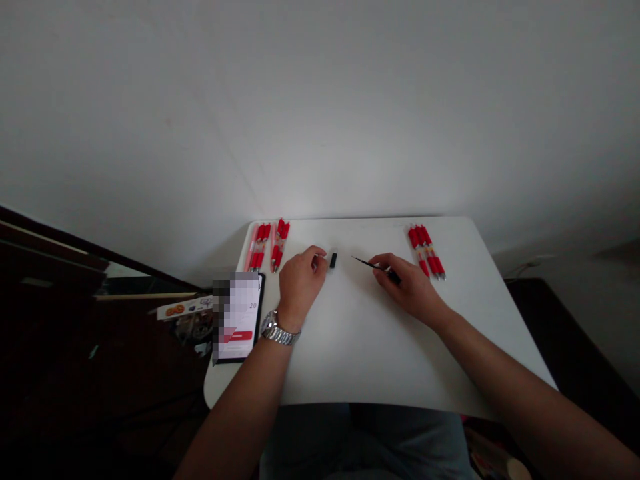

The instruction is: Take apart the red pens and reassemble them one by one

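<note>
My right hand [407, 287] has its grip clamped on a slim black pen-shaped tool [369, 264], right of a small black-and-clear cap [333, 259] on the white tabletop [360, 353]. Just left of that cap curls my left hand [300, 280]; I cannot tell whether its grip is closed. Red-and-clear pens [420, 235] lie farther to either side.

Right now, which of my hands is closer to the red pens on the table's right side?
Right. Your right hand is just left of those red pens, holding a slim dark object. Your left hand is farther left, beside the small black piece.
</note>
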Tool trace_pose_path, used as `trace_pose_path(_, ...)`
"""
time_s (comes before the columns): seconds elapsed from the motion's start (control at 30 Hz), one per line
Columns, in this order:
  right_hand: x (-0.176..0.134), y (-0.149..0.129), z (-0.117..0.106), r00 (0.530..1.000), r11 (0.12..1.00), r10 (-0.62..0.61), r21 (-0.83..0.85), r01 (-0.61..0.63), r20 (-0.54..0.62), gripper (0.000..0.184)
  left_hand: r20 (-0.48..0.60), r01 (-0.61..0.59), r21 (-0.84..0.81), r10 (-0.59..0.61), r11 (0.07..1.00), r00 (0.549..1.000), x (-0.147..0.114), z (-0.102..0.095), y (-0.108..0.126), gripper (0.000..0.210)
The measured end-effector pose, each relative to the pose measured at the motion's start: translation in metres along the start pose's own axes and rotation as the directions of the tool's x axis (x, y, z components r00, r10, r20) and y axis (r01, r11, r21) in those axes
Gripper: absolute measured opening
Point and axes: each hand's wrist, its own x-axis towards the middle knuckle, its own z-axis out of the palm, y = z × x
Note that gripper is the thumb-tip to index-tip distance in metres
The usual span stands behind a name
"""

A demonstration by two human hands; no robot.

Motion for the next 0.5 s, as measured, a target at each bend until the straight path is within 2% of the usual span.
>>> trace_pose_path(0.23,0.0004,0.0013,-0.0003,1.000,0.999,0.004,-0.034,-0.003,0.017,0.022,-0.047,-0.036,-0.036,0.034,0.999,0.998,0.0012,0.0013,-0.0020,0.020)
trace_pose_path(0.37,0.0004,0.0010,0.0000,0.999,0.988,-0.011,-0.154,0.017,0.039,0.024,-0.044,-0.046,-0.046,0.044,0.998,0.998,0.0018,0.0029,-0.0019,0.020)
trace_pose_path(0.5,0.0009,-0.0049,-0.0009,0.998,0.947,0.039,-0.322,-0.019,0.056,0.027,-0.039,-0.064,-0.064,0.061,0.996,0.997,0.0014,0.0039,-0.0014,0.019)
